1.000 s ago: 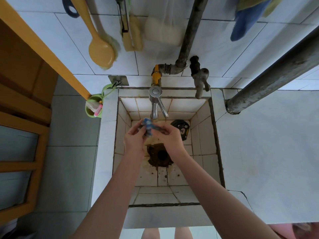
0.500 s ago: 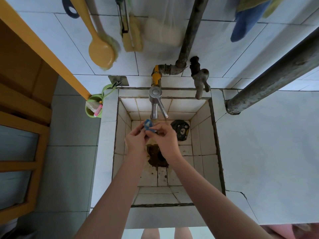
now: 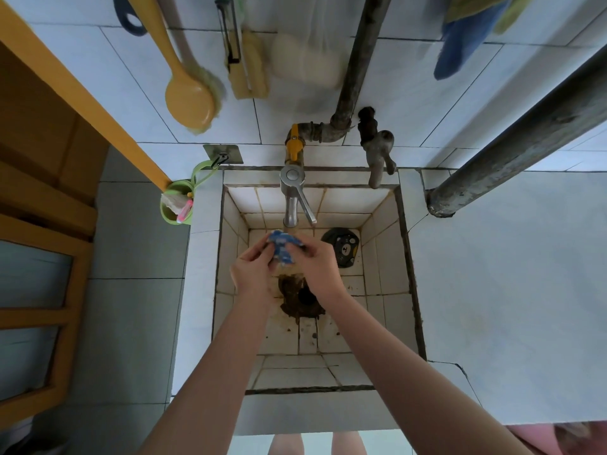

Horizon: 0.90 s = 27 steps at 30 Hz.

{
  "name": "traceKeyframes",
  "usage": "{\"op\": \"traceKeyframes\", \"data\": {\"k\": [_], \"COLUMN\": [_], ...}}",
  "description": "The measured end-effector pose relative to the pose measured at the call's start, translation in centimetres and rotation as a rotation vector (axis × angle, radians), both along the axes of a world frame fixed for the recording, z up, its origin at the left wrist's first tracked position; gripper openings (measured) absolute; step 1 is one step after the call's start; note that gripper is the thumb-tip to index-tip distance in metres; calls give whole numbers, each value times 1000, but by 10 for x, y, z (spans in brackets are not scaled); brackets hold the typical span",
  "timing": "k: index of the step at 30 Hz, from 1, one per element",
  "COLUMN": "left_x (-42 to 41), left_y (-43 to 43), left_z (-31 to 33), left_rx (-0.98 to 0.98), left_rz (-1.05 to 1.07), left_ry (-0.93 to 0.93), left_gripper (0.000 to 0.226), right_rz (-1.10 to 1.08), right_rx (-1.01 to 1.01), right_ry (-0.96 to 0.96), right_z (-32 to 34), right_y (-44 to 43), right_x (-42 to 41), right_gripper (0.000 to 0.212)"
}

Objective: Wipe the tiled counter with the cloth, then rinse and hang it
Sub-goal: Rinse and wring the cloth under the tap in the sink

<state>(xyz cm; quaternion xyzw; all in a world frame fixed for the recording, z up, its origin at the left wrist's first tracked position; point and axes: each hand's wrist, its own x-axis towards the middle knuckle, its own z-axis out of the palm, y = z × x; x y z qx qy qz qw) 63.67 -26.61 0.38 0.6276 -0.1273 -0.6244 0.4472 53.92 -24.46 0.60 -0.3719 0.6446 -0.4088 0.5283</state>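
A small blue patterned cloth (image 3: pixel 281 247) is bunched between both my hands, just under the spout of the steel tap (image 3: pixel 292 201) inside the tiled sink (image 3: pixel 384 247). My left hand (image 3: pixel 253 270) pinches its left side and my right hand (image 3: pixel 318 267) grips its right side. Much of the cloth is hidden by my fingers. The tiled counter (image 3: pixel 505 290) stretches to the right of the sink.
A stained drain hole (image 3: pixel 303 295) lies below my hands, a black drain cover (image 3: pixel 341 246) at the sink's back right. A green cup (image 3: pixel 177 205) hangs left of the sink. Brushes (image 3: pixel 189 100), sponges and a blue cloth (image 3: pixel 460 44) hang on the wall. A thick pipe (image 3: pixel 525 139) slants over the counter.
Both hands have shifted a little up toward the tap and kept working the cloth; more of the blue cloth shows above my fingers now.
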Motion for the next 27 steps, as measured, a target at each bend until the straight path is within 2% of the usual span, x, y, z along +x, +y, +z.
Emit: {"op": "traceKeyframes", "data": {"k": [3, 7, 10, 14, 18, 20, 22, 24, 27], "left_x": [-1, -4, -5, -1, 0, -1, -1, 2, 2], "left_y": [3, 9, 3, -4, -4, -3, -4, -5, -3], "left_z": [0, 2, 5, 4, 4, 4, 5, 4, 4], "left_rx": [-15, -42, -61, -52, -22, -12, -26, -49, -43], "left_rz": [-47, -108, -90, -68, -153, -198, -178, -154, -189], "left_ry": [-46, -100, -65, -34, 127, 148, 144, 138, 54], "left_gripper": [29, 20, 17, 24, 33, 27, 18, 21, 31], "right_rz": [94, -114, -167, -195, -234, -195, -138, -71, -66], "right_rx": [-11, 92, 137, 82, 95, 80, 70, 60, 45], "right_ry": [52, 55, 82, 61, 78, 145, 123, 14, 55], "right_z": [-1, -2, -5, -2, 2, 5, 5, 3, 5], "right_y": [1, -15, -18, -16, -9, -4, -1, 4, 3], "right_x": [4, -2, -5, -9, -10, -4, 0, 1, -1], "right_gripper": [28, 16, 21, 22, 25, 26, 22, 16, 15]}}
